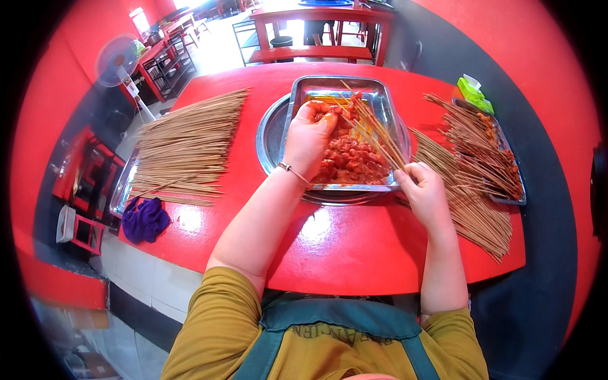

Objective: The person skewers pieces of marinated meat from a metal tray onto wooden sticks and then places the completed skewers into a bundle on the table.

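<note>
My left hand (308, 137), its fingers coated in red sauce, is curled around bits of marinated meat at the fingertips above a deep steel tray (351, 188). Red chunks of raw marinated meat (354, 161) fill the tray's near part, and orange oil shows at its far end. Beyond the tray's near right corner, my right hand (422, 190) grips a small bunch of thin wooden skewers (387, 145). Their far ends reach up over the tray, and at least one bears meat (355, 100) near its tip. A round steel pan (267, 137) lies under the tray.
Bare skewers (190, 142) lie in a wide layer at left, partly over a steel tray (124, 183), beside a purple cloth (145, 219). At right are more skewers (479, 218), a tray (521, 190) of loaded skewers and a green tissue pack (475, 95). A fan (118, 59) stands beyond.
</note>
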The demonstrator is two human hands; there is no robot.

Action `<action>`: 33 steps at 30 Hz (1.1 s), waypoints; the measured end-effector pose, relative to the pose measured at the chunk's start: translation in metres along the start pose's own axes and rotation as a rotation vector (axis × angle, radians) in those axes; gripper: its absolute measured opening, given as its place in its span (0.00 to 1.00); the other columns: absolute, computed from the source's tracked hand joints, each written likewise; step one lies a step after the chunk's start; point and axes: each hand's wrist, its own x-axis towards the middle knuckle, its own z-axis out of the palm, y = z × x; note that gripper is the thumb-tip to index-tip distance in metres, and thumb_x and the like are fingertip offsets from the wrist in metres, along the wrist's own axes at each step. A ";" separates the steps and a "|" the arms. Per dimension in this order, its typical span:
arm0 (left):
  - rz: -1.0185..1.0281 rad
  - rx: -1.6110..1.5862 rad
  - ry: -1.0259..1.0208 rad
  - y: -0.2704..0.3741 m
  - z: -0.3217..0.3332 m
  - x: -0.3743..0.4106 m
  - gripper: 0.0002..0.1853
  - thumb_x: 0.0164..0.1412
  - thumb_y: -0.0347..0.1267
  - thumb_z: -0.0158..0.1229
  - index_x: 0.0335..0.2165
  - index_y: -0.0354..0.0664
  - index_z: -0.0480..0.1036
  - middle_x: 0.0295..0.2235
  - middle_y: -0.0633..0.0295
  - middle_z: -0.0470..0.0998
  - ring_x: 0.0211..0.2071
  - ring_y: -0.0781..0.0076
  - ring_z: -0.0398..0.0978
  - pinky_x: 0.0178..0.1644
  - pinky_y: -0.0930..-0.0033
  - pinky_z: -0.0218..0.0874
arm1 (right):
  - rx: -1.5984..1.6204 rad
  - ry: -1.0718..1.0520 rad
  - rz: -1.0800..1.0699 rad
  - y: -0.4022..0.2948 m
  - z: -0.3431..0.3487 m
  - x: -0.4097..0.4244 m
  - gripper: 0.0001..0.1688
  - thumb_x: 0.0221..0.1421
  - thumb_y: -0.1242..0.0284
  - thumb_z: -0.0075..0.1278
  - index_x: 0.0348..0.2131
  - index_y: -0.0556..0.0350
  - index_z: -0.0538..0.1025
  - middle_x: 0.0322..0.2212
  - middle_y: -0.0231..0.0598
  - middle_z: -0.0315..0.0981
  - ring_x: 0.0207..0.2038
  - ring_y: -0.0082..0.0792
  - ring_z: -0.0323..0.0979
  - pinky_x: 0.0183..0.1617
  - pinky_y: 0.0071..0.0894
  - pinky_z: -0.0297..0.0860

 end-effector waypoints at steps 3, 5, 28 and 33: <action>0.013 -0.033 0.030 -0.003 0.001 0.000 0.04 0.59 0.23 0.51 0.34 0.37 0.65 0.33 0.58 0.74 0.34 0.70 0.75 0.40 0.70 0.70 | -0.006 -0.007 0.021 -0.001 0.003 0.000 0.12 0.51 0.69 0.52 0.26 0.63 0.73 0.22 0.42 0.66 0.25 0.36 0.66 0.30 0.31 0.62; 0.008 -0.015 0.008 -0.009 0.003 -0.002 0.04 0.59 0.23 0.51 0.34 0.37 0.65 0.34 0.58 0.73 0.35 0.69 0.75 0.40 0.69 0.70 | -0.013 -0.003 0.029 -0.002 0.006 0.000 0.12 0.51 0.69 0.52 0.26 0.62 0.73 0.23 0.44 0.67 0.26 0.38 0.67 0.31 0.33 0.63; 0.029 1.291 -0.381 -0.002 -0.013 0.001 0.08 0.50 0.24 0.51 0.31 0.35 0.74 0.29 0.50 0.76 0.31 0.59 0.75 0.37 0.64 0.66 | 0.116 -0.083 0.026 0.005 -0.006 0.002 0.12 0.49 0.80 0.46 0.36 0.57 0.76 0.31 0.37 0.66 0.32 0.27 0.65 0.36 0.25 0.63; -0.236 0.594 -0.079 0.012 -0.004 0.003 0.09 0.56 0.21 0.49 0.38 0.31 0.69 0.31 0.57 0.77 0.29 0.72 0.75 0.33 0.74 0.67 | 0.135 -0.076 0.010 0.008 -0.006 0.000 0.10 0.52 0.76 0.49 0.37 0.58 0.76 0.28 0.37 0.66 0.31 0.28 0.66 0.34 0.26 0.63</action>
